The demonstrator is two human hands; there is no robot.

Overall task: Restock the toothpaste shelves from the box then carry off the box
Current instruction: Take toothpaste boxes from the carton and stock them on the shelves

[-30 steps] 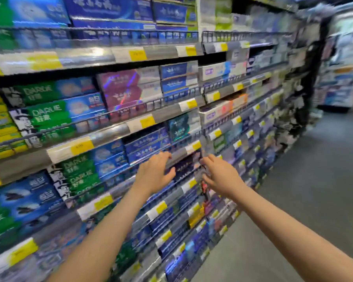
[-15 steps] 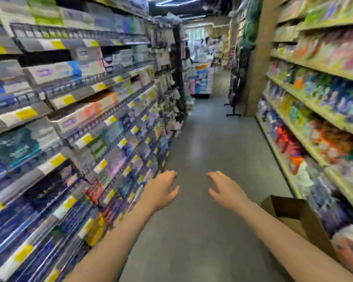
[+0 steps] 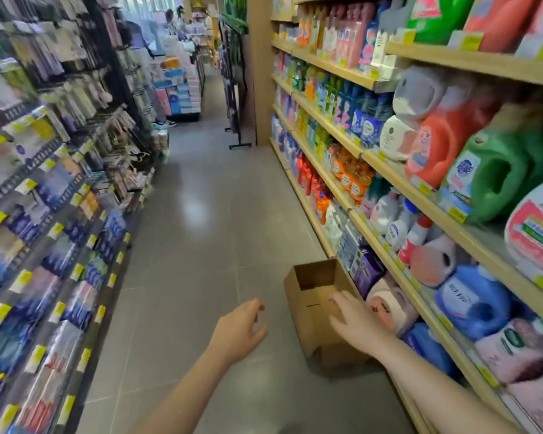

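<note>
**Open box on aisle floor, both hands out, nothing held**

Cardboard box (image 3: 314, 311) sits on grey tile floor (image 3: 201, 245), top open, flaps up, interior looks empty as far as visible. It's right against the base of the wooden detergent shelves (image 3: 336, 126) on the right side of aisle. Right hand (image 3: 355, 324) is over the box's near/right part, fingers spread and fairly straight, grip open, holding nothing; can't tell if fingertips touch the cardboard. Left hand (image 3: 239, 330) hovers over bare floor just left of box, apart from it, fingers loosely curled, grip relaxed w/ nothing in it. Both forearms bare, reaching fwd from bottom of view.

Left side of aisle: toothpaste shelves (image 3: 44, 245) w/ wire fronts, yellow price tags, blurred blue/purple cartons. Right shelves carry detergent jugs (green, orange, blue), spray bottles, refill pouches. Far end: more displays, black metal rack stand (image 3: 235, 89) on floor.
</note>
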